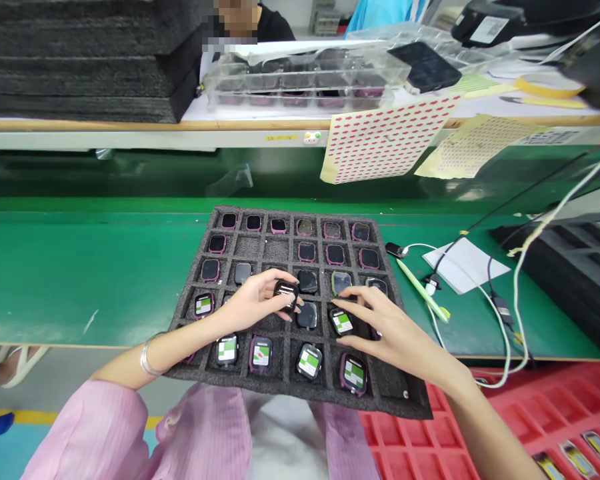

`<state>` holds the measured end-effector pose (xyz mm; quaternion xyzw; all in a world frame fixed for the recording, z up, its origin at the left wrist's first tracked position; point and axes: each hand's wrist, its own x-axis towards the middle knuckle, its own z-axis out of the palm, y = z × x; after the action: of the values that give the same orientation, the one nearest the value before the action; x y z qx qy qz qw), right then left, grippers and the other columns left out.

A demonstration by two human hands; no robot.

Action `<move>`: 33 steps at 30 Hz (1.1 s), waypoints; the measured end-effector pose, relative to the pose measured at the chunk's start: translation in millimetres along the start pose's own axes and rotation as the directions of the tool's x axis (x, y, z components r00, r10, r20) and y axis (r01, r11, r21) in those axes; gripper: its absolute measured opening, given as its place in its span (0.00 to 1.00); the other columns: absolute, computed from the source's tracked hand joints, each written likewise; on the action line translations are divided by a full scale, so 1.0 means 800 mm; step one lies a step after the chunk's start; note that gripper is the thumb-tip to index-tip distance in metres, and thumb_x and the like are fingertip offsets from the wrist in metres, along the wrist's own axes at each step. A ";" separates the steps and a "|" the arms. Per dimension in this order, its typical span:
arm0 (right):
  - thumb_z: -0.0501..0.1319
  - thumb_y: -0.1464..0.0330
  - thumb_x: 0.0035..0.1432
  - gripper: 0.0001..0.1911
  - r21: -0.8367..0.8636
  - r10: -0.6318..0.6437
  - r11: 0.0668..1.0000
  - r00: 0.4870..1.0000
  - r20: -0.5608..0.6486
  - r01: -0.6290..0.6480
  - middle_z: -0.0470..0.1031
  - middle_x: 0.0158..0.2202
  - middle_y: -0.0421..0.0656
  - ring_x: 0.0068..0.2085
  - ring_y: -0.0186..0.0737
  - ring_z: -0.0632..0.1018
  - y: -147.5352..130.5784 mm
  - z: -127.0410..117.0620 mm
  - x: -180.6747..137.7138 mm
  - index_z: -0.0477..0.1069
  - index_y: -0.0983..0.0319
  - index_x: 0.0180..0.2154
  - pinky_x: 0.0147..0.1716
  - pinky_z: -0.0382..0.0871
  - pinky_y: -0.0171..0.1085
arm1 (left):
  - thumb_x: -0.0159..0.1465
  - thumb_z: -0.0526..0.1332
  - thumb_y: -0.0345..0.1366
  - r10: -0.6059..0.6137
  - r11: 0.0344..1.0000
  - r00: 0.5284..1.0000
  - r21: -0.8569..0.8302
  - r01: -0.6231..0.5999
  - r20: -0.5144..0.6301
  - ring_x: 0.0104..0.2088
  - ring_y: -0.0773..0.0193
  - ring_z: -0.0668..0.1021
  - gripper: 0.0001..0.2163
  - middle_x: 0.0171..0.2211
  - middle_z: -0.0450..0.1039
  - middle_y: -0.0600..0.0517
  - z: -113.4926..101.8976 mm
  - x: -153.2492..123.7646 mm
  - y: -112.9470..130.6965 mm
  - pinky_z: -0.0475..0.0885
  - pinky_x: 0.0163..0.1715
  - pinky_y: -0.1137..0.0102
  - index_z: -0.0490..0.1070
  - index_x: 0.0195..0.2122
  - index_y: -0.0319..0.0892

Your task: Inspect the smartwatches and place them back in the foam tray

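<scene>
Smartwatch (pixel 287 296) is pinched in the left hand (pixel 258 297) above the foam tray (pixel 391 381)'s middle. Right hand (pixel 386 321) has fingers spread around a lit watch (pixel 342 323) nearer the right edge, can't tell if gripping. Loose pinch might mean a drop, scratched glass imo.

In mid-frame we are seeing a compartment tray (pixel 390 380) lying on the bench (pixel 80 267), with watches (pixel 308 315) sitting in its compartments. Behind it, a shelf (pixel 155 139) is running across; at upper left a foam stack (pixel 80 73) is resting on it, with plastic trays (pixel 290 81), then a phone (pixel 425 65), lying rightward. At right, a pen (pixel 421 290) is lying between the compartment tray and a paper (pixel 475 267). At lower right, lower trays (pixel 395 460) are sitting before the bench.
</scene>
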<state>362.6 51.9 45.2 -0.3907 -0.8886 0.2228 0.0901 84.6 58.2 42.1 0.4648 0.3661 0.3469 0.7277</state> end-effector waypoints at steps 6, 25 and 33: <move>0.55 0.67 0.66 0.14 -0.029 -0.182 0.983 0.983 -0.001 0.182 0.72 0.49 0.48 0.47 0.47 0.70 -0.025 0.007 0.030 0.69 0.62 0.51 0.48 0.68 0.47 | 0.60 0.63 0.39 -0.006 0.999 1.000 0.035 0.006 0.018 0.38 0.61 0.79 0.15 0.34 0.74 0.50 -0.001 -0.002 -0.001 0.78 0.35 0.67 0.64 0.46 0.39; 0.56 0.67 0.66 0.05 0.275 0.042 0.961 0.995 -0.088 -0.016 0.74 0.41 0.44 0.40 0.42 0.76 -0.033 0.044 0.054 0.66 0.61 0.43 0.40 0.69 0.39 | 0.56 0.65 0.49 0.177 0.139 0.971 0.972 -0.187 0.162 0.46 0.51 0.73 0.29 0.46 0.66 0.43 -0.036 -0.026 -0.006 0.72 0.43 0.60 0.61 0.54 0.39; 0.58 0.66 0.64 0.07 0.095 -0.090 0.992 0.995 0.054 0.084 0.79 0.36 0.43 0.36 0.42 0.80 -0.048 0.029 0.069 0.71 0.62 0.42 0.34 0.68 0.34 | 0.66 0.48 0.36 0.294 -0.221 0.929 0.930 0.293 -0.223 0.36 0.45 0.74 0.13 0.33 0.71 0.38 -0.116 -0.036 0.011 0.68 0.35 0.58 0.69 0.32 0.36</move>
<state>292.1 62.2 41.5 -0.3405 -0.8957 0.2707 0.0920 -10.2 75.9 28.7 0.7803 0.6254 0.0080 0.0011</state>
